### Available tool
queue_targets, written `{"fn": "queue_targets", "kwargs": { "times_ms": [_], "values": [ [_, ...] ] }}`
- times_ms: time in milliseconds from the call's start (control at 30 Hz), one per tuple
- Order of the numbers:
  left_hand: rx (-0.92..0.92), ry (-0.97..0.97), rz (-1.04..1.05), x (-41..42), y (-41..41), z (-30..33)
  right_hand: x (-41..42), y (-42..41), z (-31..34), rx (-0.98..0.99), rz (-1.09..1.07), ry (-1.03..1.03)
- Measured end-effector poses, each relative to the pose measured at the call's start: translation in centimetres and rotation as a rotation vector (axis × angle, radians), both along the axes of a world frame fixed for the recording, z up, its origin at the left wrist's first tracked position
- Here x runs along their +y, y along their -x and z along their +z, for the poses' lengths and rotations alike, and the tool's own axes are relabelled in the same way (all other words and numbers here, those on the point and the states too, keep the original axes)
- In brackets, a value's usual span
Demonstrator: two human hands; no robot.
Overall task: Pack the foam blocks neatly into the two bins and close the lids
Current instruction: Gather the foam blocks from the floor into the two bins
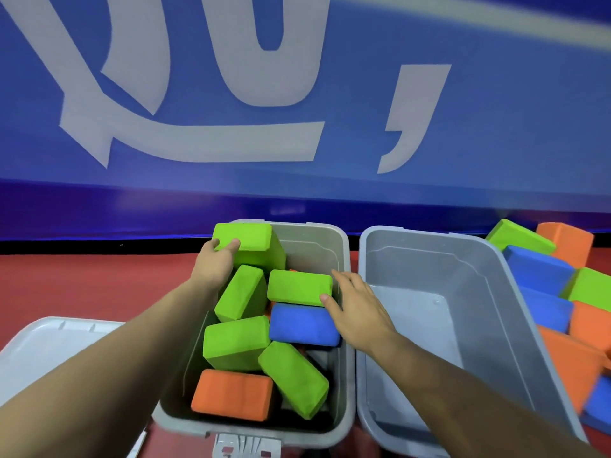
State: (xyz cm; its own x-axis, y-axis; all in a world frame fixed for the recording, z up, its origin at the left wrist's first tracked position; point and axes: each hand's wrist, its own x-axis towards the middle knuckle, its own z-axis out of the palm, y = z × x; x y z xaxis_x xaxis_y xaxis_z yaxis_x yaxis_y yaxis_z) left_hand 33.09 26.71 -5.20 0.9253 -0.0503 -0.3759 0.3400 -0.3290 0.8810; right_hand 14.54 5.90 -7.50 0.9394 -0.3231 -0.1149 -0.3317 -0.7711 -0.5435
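Observation:
Two grey bins stand side by side on the red floor. The left bin (344, 385) holds a loose jumble of several green blocks, a blue block (299, 323) and an orange block (231, 395). My left hand (218, 259) grips a green block (246, 241) at the bin's far left corner. My right hand (353, 305) lies on the bin's right rim, its thumb touching another green block (297, 287). The right bin (515, 325) has no blocks in it.
A pile of green, blue and orange blocks (562, 292) lies on the floor to the right of the right bin. A grey lid (49, 352) lies flat at the near left. A blue wall with large white lettering (297, 127) rises just behind the bins.

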Motion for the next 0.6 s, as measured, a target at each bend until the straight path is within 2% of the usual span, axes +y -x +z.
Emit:
{"fn": "queue_targets", "kwargs": {
  "times_ms": [233, 367, 500, 600],
  "values": [
    [-0.212, -0.299, -0.272, 0.4, 5.2, 2.9, -0.1, 2.9, 3.5, 0.014, -0.008, 0.032],
    [-0.384, -0.464, -0.541, -1.2, 10.6, 4.2, -0.8, 5.9, 5.7, 0.029, 0.001, 0.078],
    [-0.547, -0.533, -0.782, -5.1, 15.7, 5.0, -2.6, 10.5, 7.8, 0.049, 0.029, 0.19],
    [-0.651, -0.497, -0.907, -9.5, 19.4, 5.9, -5.3, 15.3, 9.3, 0.086, 0.002, 0.254]
  ]
}}
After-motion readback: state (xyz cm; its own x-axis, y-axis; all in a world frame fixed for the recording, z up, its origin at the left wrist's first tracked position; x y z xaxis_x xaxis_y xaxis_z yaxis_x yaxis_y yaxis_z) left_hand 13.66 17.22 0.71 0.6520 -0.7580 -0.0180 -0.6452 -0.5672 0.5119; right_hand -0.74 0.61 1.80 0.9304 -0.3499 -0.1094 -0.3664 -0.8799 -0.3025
